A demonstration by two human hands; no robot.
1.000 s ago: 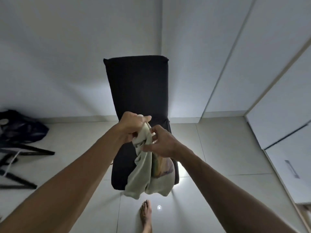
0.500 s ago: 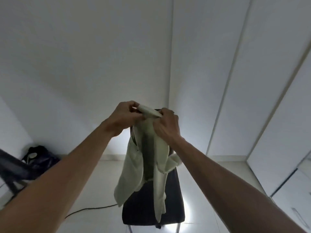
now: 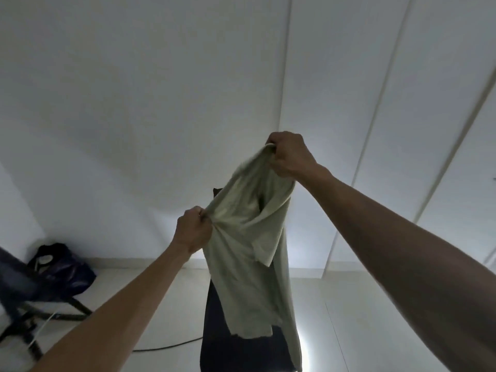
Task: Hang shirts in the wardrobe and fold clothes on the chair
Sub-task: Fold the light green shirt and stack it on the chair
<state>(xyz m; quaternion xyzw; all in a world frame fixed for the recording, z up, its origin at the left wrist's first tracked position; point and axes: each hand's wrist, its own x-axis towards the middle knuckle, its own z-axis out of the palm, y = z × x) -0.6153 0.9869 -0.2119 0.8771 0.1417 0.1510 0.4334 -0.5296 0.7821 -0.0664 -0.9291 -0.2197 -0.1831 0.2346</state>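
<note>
We hold a pale green shirt [image 3: 249, 253] up in the air in front of us, stretched between both hands. Our right hand [image 3: 291, 154] is the higher one, its fingers curled tight round a bunched edge at the top of the shirt. Our left hand [image 3: 192, 228] sits lower and to the left, also closed in a fist on a gathered fold of the cloth. The fabric runs taut on a slant between the two grips, and the rest of the shirt hangs down loose below them, with a short sleeve flopping on the right side and a ragged-looking hem at the bottom.

Behind the hanging shirt stands a dark chair [image 3: 217, 336], mostly covered by it; we see a corner of its back above the cloth and its lower part below. The shirt hangs in front of the chair, and we cannot tell whether it touches it.

To the right run the tall white wardrobe doors [image 3: 402, 103]. On the floor at the left lies a dark bag [image 3: 63, 269] by the wall, and a black cable [image 3: 166, 347] trails across the tiles.
</note>
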